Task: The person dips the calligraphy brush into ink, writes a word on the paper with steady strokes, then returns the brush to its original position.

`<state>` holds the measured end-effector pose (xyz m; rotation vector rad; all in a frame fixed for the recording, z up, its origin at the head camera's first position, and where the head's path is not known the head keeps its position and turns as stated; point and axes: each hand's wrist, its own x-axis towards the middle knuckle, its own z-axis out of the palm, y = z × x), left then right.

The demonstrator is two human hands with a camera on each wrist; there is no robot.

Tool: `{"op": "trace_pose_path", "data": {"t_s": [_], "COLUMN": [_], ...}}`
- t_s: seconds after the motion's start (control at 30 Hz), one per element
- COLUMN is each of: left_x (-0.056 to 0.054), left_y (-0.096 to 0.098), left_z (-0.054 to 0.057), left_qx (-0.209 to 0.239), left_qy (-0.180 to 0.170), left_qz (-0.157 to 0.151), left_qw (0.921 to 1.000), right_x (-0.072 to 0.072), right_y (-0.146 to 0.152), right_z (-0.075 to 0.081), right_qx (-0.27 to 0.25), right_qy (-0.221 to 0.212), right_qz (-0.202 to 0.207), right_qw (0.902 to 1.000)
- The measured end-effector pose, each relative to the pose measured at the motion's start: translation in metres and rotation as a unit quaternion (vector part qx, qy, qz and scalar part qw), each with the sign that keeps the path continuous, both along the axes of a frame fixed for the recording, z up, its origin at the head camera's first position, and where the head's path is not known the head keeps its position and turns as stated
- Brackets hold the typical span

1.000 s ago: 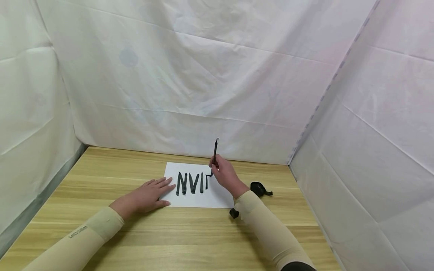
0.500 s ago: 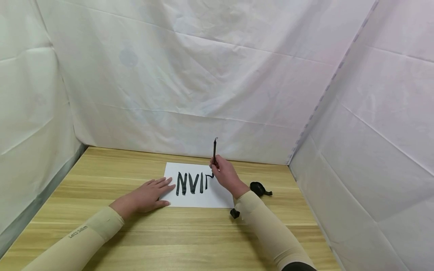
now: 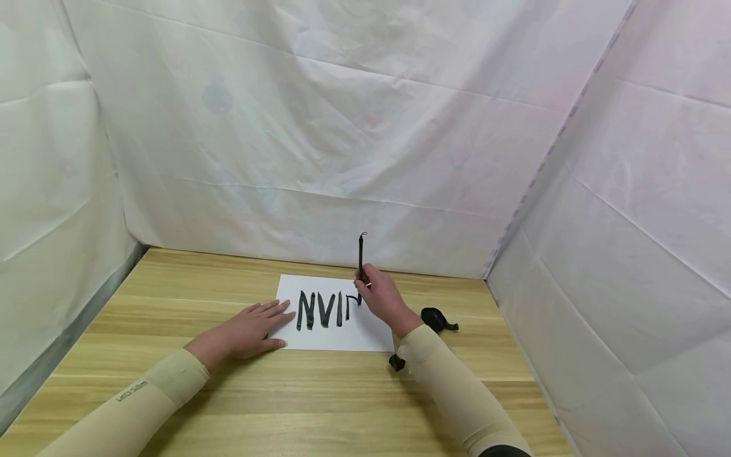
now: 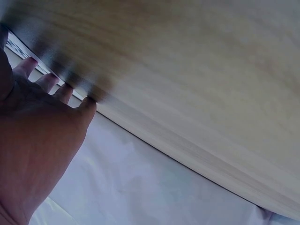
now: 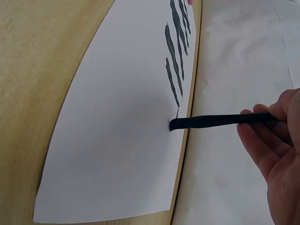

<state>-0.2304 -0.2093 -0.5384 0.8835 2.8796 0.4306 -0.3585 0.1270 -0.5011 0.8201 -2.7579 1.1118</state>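
Note:
A sheet of white paper (image 3: 337,341) lies on the wooden table, with thick black strokes on it that read N, V, I and part of another letter. My left hand (image 3: 251,330) rests with fingers spread on the paper's left edge; the left wrist view shows the same hand (image 4: 42,122) side-on. In my right hand (image 3: 384,297) an ink brush (image 3: 361,257) is pinched and held upright, a small loop at its top. In the right wrist view the dark tip of the brush (image 5: 206,121) meets the paper at the end of the newest stroke.
A round black dish with a short handle (image 3: 435,319) sits on the wooden table (image 3: 274,406) right of my right wrist. A small black lump (image 3: 396,362) lies near the paper's lower right corner. White cloth (image 3: 320,139) hangs behind and at both sides.
The brush and right hand have come slightly down toward me, drawing a downward stroke from the right end of the last letter's top line. The left hand stays put.

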Motion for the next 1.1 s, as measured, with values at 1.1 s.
{"op": "trace_pose_path", "data": {"t_s": [1.1], "left_x": [0.002], "left_y": [-0.001], "left_z": [0.001], "left_qx": [0.003], "left_qy": [0.002], "left_qz": [0.002], "left_qw": [1.0000], "right_x": [0.013], "right_y": [-0.001], "right_z": [-0.001], "right_qx": [-0.005], "right_qy": [-0.009], "right_qz": [0.021], "right_qw": [0.9997]}}
